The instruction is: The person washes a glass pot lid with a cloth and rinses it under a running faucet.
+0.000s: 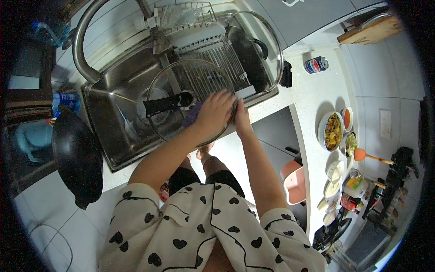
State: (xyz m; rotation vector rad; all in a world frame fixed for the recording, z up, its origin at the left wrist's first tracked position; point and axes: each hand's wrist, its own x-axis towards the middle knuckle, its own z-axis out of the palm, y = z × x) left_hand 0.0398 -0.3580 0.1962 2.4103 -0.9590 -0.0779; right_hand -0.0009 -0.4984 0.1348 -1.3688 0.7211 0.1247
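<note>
A glass pot lid with a metal rim and a black knob handle is tilted over the sink's front edge. My right hand grips the rim at its right side, thumb up. Across the lid's right part lies my left hand, slightly blurred, its fingers stretched towards the rim. A purple cloth shows under the palm, against the glass; most of it is hidden by the hand.
The steel sink has a curved faucet and a drying rack. Another glass lid stands at its right. A black wok leans left. Along the right counter are a can and food bowls.
</note>
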